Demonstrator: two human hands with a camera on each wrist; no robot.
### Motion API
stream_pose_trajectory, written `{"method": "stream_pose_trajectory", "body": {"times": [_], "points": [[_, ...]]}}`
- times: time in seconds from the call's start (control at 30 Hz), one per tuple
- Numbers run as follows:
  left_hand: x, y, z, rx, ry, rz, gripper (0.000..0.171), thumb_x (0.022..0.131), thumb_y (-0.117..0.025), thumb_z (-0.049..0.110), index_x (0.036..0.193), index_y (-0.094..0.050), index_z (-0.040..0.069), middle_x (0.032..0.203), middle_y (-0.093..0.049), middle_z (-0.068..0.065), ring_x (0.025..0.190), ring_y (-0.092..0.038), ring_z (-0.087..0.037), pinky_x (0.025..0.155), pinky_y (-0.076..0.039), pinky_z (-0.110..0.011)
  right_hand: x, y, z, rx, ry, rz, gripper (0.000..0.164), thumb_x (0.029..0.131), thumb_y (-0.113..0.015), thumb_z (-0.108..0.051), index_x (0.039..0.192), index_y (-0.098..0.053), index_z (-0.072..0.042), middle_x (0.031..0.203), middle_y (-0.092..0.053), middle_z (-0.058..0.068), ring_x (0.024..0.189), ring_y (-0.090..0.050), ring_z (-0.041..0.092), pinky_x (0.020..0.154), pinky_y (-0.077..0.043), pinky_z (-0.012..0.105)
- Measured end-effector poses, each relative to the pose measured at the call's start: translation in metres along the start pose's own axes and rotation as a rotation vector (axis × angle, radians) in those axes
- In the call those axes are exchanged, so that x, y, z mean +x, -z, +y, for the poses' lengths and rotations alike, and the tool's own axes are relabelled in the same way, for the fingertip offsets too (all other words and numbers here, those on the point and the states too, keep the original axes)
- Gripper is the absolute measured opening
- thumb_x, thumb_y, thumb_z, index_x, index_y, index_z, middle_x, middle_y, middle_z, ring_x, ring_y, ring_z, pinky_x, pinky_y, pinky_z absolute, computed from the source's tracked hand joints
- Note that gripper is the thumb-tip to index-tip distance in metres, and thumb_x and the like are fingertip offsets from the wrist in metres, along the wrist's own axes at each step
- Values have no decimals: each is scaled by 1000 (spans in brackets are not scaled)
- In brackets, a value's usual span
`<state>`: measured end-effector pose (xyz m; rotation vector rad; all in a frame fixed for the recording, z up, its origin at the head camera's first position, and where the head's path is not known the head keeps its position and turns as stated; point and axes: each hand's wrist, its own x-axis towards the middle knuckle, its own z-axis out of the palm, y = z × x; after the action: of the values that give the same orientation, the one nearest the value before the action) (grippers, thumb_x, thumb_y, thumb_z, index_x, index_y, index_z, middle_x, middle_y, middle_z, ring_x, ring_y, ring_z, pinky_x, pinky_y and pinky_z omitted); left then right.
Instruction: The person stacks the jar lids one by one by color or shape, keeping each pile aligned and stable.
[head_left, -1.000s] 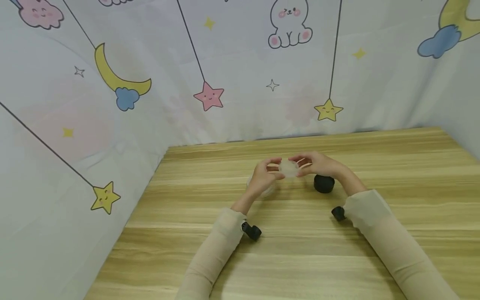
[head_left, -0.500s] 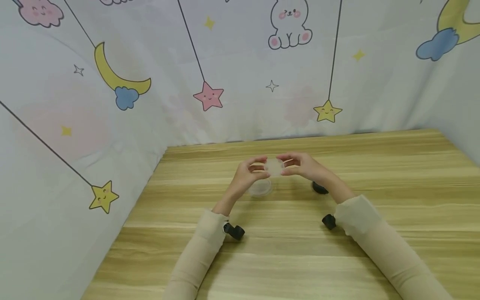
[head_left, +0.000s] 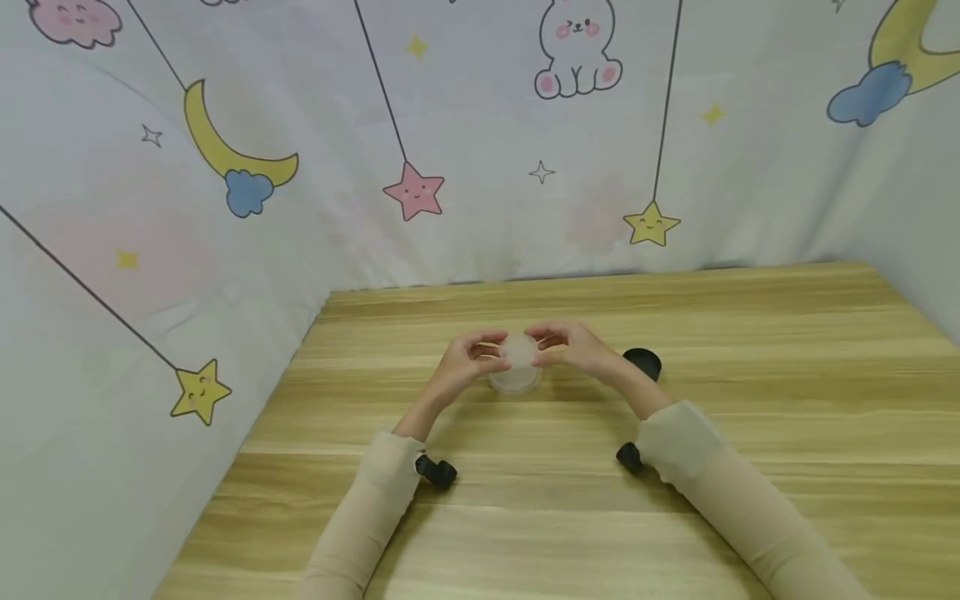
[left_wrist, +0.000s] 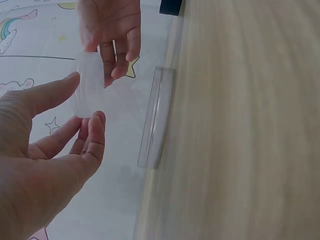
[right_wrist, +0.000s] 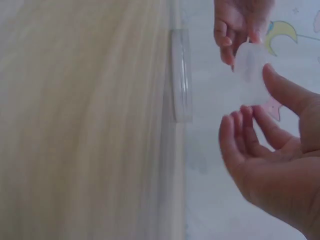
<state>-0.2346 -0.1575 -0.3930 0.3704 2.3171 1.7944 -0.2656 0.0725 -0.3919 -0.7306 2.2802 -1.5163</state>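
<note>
A small, translucent white round piece [head_left: 519, 350] is held up between both hands, and its side looks faintly ridged in the left wrist view. My left hand [head_left: 467, 365] pinches its left edge between thumb and fingers. From the other side, the right hand [head_left: 576, 348] grips the opposite edge the same way. Directly below lies a flat, clear round dish or lid [head_left: 516, 384] on the table, partly covered by the piece in the head view. Both wrist views show a gap between the white piece [left_wrist: 90, 85] and the clear dish [right_wrist: 181, 75].
A black round object [head_left: 642, 363] stands on the wooden table [head_left: 525, 500] to the right, partly behind the right forearm. Black wrist cameras stick out from both sleeves. A white printed curtain [head_left: 480, 225] hangs along the table's back edge and left side.
Both hands have carried the white piece leftward and then lower, from right of the clear dish to over it. The black object and the dish stay where they were.
</note>
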Motion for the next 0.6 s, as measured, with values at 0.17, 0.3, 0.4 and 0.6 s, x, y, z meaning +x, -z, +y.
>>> {"method": "stream_pose_trajectory", "body": {"times": [0.17, 0.3, 0.4, 0.6], "points": [[-1, 6, -10, 15, 36, 1, 52, 86, -70, 1, 135, -54, -3, 129, -55, -21, 93, -58, -12, 75, -51, -19, 7, -9, 5, -35, -16, -24, 51, 90, -68, -11, 136, -52, 4, 137, -55, 24, 118, -53, 35, 98, -47, 43], [0, 6, -16, 83, 64, 18, 50, 85, -72, 4, 132, -57, -2, 129, -58, -22, 95, -57, -16, 75, -49, -19, 10, -13, 10, -62, -55, -64, 50, 92, -67, -11, 136, -51, 5, 137, -52, 27, 116, -54, 36, 93, -49, 39], [2, 5, -21, 124, 87, 50, 48, 83, -75, 5, 129, -61, 0, 126, -62, -19, 93, -54, -17, 74, -45, -21, 12, -15, 15, -57, -77, -78, 50, 91, -68, -11, 136, -52, 2, 133, -54, 28, 112, -56, 33, 86, -51, 33], [6, 1, -31, 150, 99, 91, 44, 79, -77, 2, 122, -65, -3, 99, -55, -11, 80, -40, -16, 69, -35, -26, 15, -20, 23, -40, -33, -56, 49, 86, -71, -6, 132, -55, 4, 127, -58, 29, 106, -60, 33, 83, -50, 31]]}}
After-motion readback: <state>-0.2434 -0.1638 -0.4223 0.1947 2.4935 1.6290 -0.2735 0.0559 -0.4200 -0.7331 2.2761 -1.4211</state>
